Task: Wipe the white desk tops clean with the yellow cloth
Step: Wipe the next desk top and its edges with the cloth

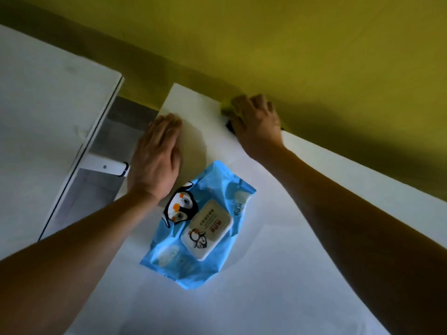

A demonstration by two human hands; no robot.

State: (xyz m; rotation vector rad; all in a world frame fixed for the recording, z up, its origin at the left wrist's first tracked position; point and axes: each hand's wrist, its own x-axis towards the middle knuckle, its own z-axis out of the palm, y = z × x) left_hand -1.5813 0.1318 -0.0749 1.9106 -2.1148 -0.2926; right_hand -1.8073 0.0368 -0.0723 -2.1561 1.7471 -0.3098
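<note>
Most of the yellow cloth (226, 110) hides under the right hand (256, 122).

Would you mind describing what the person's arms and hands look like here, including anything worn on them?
Both forearms are bare as far as the frame shows, with no sleeves in view. The left hand and the right hand wear no gloves, and no watch, bracelet or ring is visible on either. The arms lie partly in shadow.

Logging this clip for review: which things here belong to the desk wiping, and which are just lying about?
Part of the job:
yellow cloth, under the right hand at the desk's far edge
white desk
left hand, flat on the desk

Lying about:
blue wet-wipes pack, on the desk
second white desk, left
</note>
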